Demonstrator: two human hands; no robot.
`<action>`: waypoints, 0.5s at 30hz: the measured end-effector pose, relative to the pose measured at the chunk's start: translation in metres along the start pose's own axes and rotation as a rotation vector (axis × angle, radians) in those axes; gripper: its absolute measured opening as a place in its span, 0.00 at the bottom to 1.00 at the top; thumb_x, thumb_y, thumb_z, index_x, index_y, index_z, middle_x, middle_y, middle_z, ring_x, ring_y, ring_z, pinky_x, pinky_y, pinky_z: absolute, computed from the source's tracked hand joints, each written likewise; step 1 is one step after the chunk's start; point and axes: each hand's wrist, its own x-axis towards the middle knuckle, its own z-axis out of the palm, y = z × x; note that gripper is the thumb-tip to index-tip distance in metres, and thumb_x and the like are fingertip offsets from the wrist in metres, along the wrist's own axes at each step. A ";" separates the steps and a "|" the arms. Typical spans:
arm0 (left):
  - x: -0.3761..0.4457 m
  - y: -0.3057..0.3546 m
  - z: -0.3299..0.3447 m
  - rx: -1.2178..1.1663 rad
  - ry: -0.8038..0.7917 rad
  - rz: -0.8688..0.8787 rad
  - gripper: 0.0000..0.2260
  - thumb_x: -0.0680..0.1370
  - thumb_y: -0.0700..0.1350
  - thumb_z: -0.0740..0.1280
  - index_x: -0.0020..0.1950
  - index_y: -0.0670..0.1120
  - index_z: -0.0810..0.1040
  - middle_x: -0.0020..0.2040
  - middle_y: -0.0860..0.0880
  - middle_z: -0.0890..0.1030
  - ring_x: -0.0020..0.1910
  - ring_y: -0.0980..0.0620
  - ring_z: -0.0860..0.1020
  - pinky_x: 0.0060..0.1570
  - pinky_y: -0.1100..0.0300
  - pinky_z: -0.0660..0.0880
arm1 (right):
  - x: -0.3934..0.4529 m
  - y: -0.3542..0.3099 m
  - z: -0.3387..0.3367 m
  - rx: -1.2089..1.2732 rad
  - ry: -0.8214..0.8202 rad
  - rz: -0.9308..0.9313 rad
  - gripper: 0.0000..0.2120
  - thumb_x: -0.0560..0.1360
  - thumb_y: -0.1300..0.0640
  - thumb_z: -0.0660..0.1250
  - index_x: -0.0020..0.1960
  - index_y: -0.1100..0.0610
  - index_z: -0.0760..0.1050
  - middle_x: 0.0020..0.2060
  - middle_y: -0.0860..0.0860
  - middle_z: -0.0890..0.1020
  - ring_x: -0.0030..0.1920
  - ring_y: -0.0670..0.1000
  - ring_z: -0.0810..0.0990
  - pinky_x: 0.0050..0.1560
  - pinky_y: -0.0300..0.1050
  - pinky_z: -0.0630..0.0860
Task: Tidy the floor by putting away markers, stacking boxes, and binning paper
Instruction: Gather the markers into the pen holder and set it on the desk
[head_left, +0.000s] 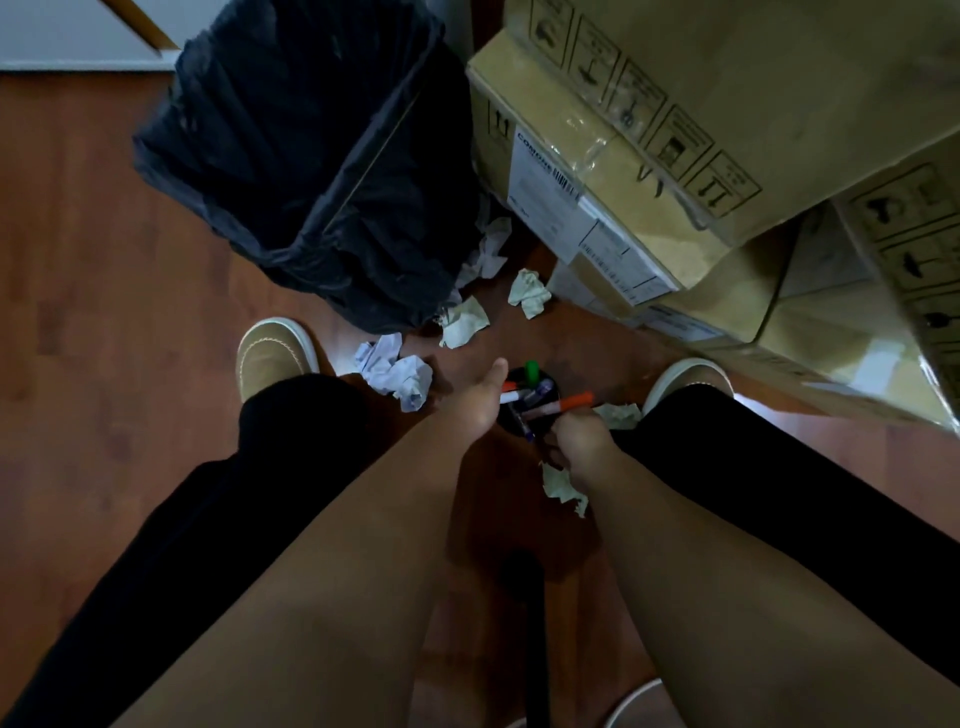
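Note:
A small black marker holder (522, 415) stands on the wooden floor between my feet, with several markers in it, one green-capped (531, 372). My right hand (579, 436) is closed around an orange marker (563, 404) that lies across the holder's top. My left hand (480, 397) rests against the holder's left side, thumb stretched forward; whether it grips the holder is hidden. Crumpled paper balls lie around: a white one (397, 374), a pale green one (464, 323), another (529, 292), and one under my right wrist (561, 488).
A bin lined with a black bag (311, 156) stands ahead to the left. Stacked cardboard boxes (675, 156) fill the right side, tilted over each other. My tan shoes (272, 351) stand either side of the holder. More paper (621, 414) lies by my right leg.

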 end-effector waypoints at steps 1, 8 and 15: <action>-0.004 0.002 -0.002 -0.016 -0.012 0.004 0.43 0.69 0.75 0.50 0.75 0.48 0.67 0.71 0.42 0.71 0.68 0.41 0.71 0.70 0.44 0.63 | -0.003 -0.002 -0.002 0.030 0.007 -0.001 0.10 0.81 0.65 0.55 0.49 0.52 0.70 0.41 0.51 0.73 0.38 0.50 0.73 0.49 0.49 0.75; -0.043 0.026 -0.020 -0.108 -0.044 0.039 0.38 0.71 0.73 0.53 0.74 0.52 0.67 0.65 0.46 0.76 0.56 0.47 0.80 0.65 0.48 0.70 | -0.050 -0.018 -0.020 0.218 -0.020 -0.054 0.15 0.80 0.65 0.58 0.64 0.58 0.76 0.56 0.57 0.82 0.42 0.51 0.81 0.40 0.44 0.75; -0.123 0.067 -0.057 -0.311 -0.007 0.277 0.12 0.80 0.37 0.60 0.41 0.42 0.80 0.31 0.50 0.82 0.27 0.56 0.80 0.26 0.69 0.73 | -0.126 -0.055 -0.031 0.345 -0.021 -0.214 0.20 0.76 0.71 0.60 0.65 0.58 0.73 0.46 0.55 0.82 0.41 0.52 0.80 0.39 0.43 0.74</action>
